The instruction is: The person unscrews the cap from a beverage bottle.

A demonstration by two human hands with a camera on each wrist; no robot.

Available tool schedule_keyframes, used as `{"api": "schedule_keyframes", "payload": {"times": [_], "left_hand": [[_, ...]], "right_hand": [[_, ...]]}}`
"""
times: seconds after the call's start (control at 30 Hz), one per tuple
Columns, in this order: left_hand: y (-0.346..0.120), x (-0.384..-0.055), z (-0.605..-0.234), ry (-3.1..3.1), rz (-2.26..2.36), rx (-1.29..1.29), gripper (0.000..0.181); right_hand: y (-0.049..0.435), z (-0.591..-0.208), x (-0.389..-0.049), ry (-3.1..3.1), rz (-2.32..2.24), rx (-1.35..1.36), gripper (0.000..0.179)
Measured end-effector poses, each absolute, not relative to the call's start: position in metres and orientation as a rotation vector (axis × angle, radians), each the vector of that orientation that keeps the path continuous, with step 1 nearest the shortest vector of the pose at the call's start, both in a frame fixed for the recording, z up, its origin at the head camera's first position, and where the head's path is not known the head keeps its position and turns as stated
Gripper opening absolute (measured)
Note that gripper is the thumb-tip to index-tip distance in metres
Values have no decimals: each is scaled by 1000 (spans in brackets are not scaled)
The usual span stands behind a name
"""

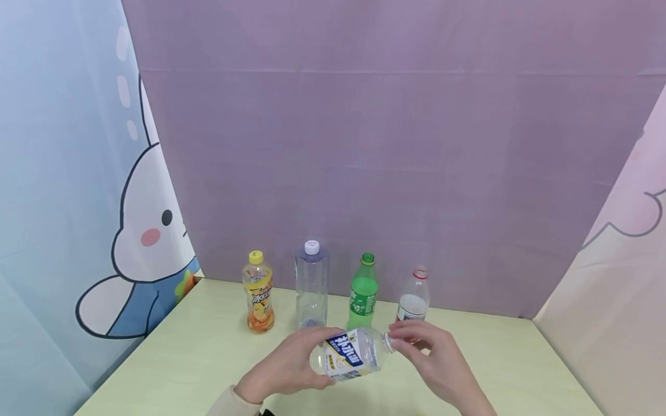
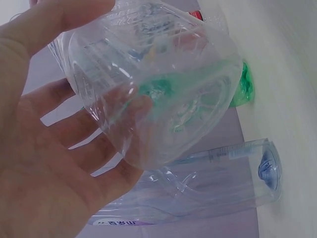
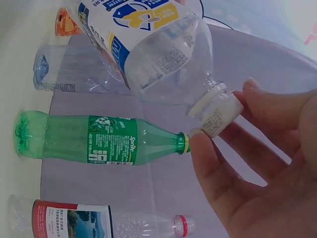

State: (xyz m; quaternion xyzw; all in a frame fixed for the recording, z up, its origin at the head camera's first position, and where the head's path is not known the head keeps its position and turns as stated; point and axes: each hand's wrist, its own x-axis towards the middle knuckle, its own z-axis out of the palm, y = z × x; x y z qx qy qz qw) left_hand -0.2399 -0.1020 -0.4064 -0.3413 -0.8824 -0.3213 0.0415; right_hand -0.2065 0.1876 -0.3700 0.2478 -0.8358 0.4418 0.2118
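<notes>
A clear plastic bottle [image 1: 350,353] with a white, blue and yellow label lies tilted nearly sideways above the table, its neck to the right. My left hand [image 1: 291,361] grips it round the body near the base. With thumb and fingertips, my right hand [image 1: 434,361] pinches the white bottle cap [image 3: 221,115] at the bottle's mouth. Whether the cap is threaded on or loose I cannot tell. Through the clear base [image 2: 183,109], the left wrist view shows fingers behind the bottle. No liquid is visible inside it.
Along the back of the pale table [image 1: 171,352] stand a yellow-capped orange-label bottle [image 1: 258,294], a tall clear bottle [image 1: 312,283] with a white cap, a green Sprite bottle [image 1: 363,292] without a cap, and a red-ringed clear bottle [image 1: 414,297]. A purple cloth [image 1: 364,144] hangs behind.
</notes>
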Motion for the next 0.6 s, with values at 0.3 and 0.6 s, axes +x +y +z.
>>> {"api": "schedule_keyframes", "payload": {"times": [0.3, 0.6], "left_hand": [[-102, -240, -406, -2697, -996, -1054, 74], [-103, -241, -405, -2710, -1006, -1024, 73]], "right_hand": [[184, -368, -206, -2324, 1275, 567, 32], [183, -367, -207, -2421, 1345, 456, 27]]}}
